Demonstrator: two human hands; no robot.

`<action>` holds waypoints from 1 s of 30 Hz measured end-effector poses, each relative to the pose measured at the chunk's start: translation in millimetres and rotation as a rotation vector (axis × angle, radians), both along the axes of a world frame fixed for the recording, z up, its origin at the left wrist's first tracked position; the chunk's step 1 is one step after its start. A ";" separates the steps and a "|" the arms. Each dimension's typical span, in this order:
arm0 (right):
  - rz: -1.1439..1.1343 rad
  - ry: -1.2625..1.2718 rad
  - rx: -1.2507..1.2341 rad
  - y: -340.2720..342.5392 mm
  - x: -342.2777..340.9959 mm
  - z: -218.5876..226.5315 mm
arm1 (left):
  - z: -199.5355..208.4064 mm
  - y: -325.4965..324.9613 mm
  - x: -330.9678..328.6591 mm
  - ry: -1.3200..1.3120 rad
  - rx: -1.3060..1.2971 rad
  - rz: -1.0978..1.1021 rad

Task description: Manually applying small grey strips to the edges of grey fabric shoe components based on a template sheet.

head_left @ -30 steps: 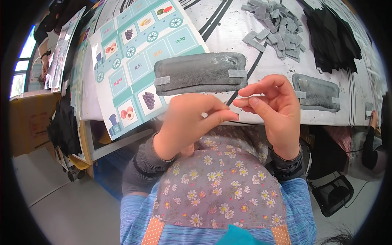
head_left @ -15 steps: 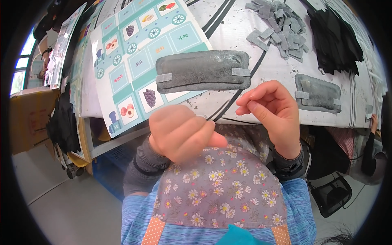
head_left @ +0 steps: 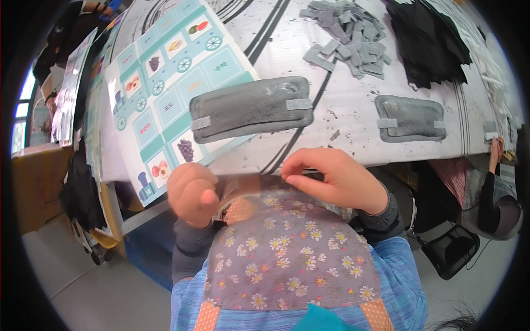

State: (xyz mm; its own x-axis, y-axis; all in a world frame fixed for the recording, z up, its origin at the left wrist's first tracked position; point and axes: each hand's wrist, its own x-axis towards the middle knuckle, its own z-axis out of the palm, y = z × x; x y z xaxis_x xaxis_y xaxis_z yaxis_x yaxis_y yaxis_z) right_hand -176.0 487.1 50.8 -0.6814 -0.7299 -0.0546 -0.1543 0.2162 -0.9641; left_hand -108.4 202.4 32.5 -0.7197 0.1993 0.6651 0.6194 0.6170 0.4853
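Note:
My left hand is closed, slightly smeared by motion, above the table's front edge. A thin pale, see-through smear reaches from it toward my right hand; what it is cannot be made out. My right hand has thumb and forefinger nearly together in a pinch, and anything between them is too small to see. Beyond both hands lies a dark grey oblong pad with a light grey tab at each end, partly over a printed sheet. A similar grey pad rests farther right.
A heap of light grey tabs lies at the far side, beside a black fabric pile and white strips. Another person's hand shows at the right table edge. A black chair stands below; a cardboard box is left.
My left hand has moved left and turned, and my right hand has come lower and left with its fingers now pointing left. The view has shifted, so the table things appear displaced.

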 end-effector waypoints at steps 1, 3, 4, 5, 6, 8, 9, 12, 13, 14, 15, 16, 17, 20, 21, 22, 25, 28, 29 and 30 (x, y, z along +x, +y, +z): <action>0.026 0.038 0.023 -0.8 -0.1 -1.0 | -3.8 -0.4 1.3 0.003 0.011 -0.013; 0.040 0.078 0.047 -2.4 -0.1 -1.9 | -11.1 2.5 1.2 -0.020 0.174 0.103; 0.069 0.114 0.060 -2.9 0.1 -3.3 | -11.4 9.6 -1.9 -0.017 0.183 0.094; 0.063 0.153 0.026 -2.5 1.5 -7.4 | -9.8 20.1 -5.7 0.023 0.184 0.203; 0.053 0.157 0.032 -1.5 2.0 -8.1 | -8.8 25.1 -9.4 0.062 0.180 0.308; 0.036 0.192 0.045 1.4 2.8 -8.0 | -13.5 16.3 -3.5 0.031 0.181 0.277; 0.025 0.197 0.052 3.5 3.2 -8.2 | -11.4 13.7 -2.3 0.024 0.048 0.255; -0.049 0.203 0.061 12.4 4.1 -7.3 | -3.7 13.3 -1.4 0.026 -0.133 0.210; -0.069 0.213 0.064 15.7 3.6 -6.0 | -4.9 12.3 1.3 -0.001 -0.125 0.239; -0.091 0.224 0.067 19.0 3.5 -5.1 | -6.2 11.4 3.3 -0.028 -0.116 0.267; -0.108 0.229 0.077 21.2 4.5 -6.1 | -7.3 10.2 4.4 -0.023 -0.108 0.249; -0.195 0.296 0.066 23.3 6.2 -8.8 | -8.4 9.0 5.2 -0.015 -0.110 0.254; -0.281 0.363 0.055 26.8 7.2 -12.2 | -9.5 8.3 5.4 -0.007 -0.113 0.260; -0.618 0.872 0.411 42.3 -1.7 -25.2 | -10.5 4.2 6.1 -0.068 -0.029 0.212; -0.626 0.876 0.410 46.3 -3.9 -26.1 | -11.0 4.5 3.4 -0.048 -0.023 0.163; -0.791 0.911 0.535 50.4 -5.7 -26.4 | -11.7 4.8 0.9 -0.027 -0.019 0.115; -0.956 0.916 0.713 63.9 -9.4 -33.3 | -15.2 6.8 -2.7 -0.024 -0.022 0.078; -0.971 0.896 0.782 72.6 -12.9 -40.2 | -15.6 6.7 -4.2 -0.015 -0.072 0.090; -0.984 0.899 0.792 75.4 -14.3 -41.7 | -16.8 7.3 -3.7 -0.009 -0.069 0.082; -0.992 0.903 0.798 80.0 -15.9 -42.8 | -17.4 8.9 -2.1 -0.031 -0.051 0.120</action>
State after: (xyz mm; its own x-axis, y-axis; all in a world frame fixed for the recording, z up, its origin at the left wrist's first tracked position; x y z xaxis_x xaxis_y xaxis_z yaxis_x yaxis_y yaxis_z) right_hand -191.8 567.1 8.0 -0.8749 0.0321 0.4832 -0.0884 0.9705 -0.2245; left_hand -110.5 211.3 15.1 -0.7601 0.1438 0.6337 0.5254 0.7099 0.4691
